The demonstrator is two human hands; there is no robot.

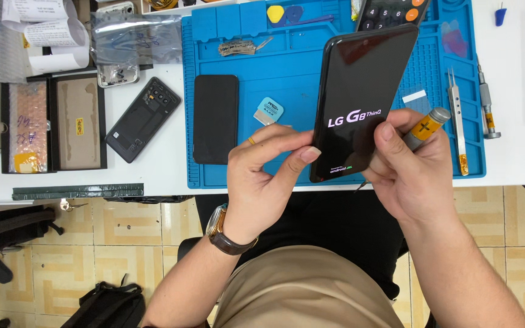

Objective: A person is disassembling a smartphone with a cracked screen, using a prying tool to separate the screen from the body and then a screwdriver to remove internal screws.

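Both my hands hold a black smartphone (360, 91) above the blue work mat (287, 67), its lit screen showing a startup logo. My left hand (262, 176), with a ring and a brown-strapped watch, pinches the phone's lower left edge with the thumb. My right hand (411, 173) grips the lower right edge and also holds a silver screwdriver with a yellow band (426, 127) against the palm.
On the mat lie a second black phone (215, 118), a light blue pick (270, 111), metal tweezers (457, 121) and a calculator (390, 12). A phone back cover (143, 118), open black boxes (53, 124) and paper rolls (47, 30) sit on the white table at left.
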